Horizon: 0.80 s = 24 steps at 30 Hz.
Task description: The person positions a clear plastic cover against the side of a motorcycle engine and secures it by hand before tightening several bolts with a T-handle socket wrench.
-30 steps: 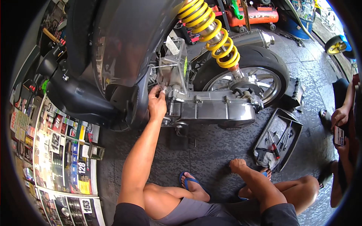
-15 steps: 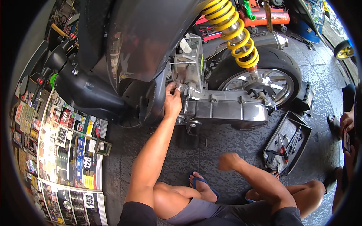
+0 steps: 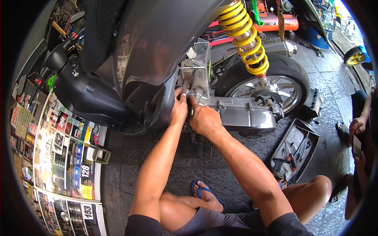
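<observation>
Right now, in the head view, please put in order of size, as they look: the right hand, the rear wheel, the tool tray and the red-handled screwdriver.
1. Rear wheel
2. Tool tray
3. Right hand
4. Red-handled screwdriver

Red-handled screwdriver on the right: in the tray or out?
In. The screwdriver, handle and shaft alike, lies within the rim of the tray.
</observation>
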Motion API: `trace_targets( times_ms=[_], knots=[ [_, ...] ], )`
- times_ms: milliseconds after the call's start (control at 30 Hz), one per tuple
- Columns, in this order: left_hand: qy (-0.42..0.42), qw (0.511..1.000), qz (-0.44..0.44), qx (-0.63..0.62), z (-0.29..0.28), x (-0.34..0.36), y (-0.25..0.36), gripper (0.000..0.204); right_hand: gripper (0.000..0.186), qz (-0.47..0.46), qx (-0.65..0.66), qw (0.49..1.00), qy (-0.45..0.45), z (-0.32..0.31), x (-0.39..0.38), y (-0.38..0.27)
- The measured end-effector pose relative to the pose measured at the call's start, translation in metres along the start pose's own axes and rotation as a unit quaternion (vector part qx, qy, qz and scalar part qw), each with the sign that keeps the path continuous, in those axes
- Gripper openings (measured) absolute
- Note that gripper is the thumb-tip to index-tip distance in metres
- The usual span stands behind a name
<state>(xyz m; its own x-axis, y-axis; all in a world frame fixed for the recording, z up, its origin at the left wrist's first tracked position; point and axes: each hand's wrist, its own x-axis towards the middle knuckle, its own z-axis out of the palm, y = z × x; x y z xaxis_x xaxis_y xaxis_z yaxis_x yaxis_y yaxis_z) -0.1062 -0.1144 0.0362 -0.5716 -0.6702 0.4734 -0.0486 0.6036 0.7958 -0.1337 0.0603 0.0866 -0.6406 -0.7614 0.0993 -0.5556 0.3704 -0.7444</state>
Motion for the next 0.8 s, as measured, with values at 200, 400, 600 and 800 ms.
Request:
trace_targets(
  times_ms=[200,400,600,800],
  knots=[
    [0.021,0.997,0.015,0.076,-0.003,0.001,-0.002,0.025,0.072,0.07,0.064,0.995,0.037,0.009,-0.01,-0.003],
    [0.009,0.998,0.044,0.055,-0.002,0.004,-0.012,0.024,0.072,0.04,0.136,0.988,0.06,0.013,-0.004,0.031],
    [0.027,0.996,0.047,0.069,0.0,0.0,-0.014,0.025,0.076,0.101,0.173,0.98,-0.013,-0.001,-0.006,0.035],
    [0.038,0.992,0.068,0.098,-0.002,0.001,-0.012,0.027,0.075,0.116,0.24,0.963,-0.032,-0.001,-0.012,0.041]
  ],
)
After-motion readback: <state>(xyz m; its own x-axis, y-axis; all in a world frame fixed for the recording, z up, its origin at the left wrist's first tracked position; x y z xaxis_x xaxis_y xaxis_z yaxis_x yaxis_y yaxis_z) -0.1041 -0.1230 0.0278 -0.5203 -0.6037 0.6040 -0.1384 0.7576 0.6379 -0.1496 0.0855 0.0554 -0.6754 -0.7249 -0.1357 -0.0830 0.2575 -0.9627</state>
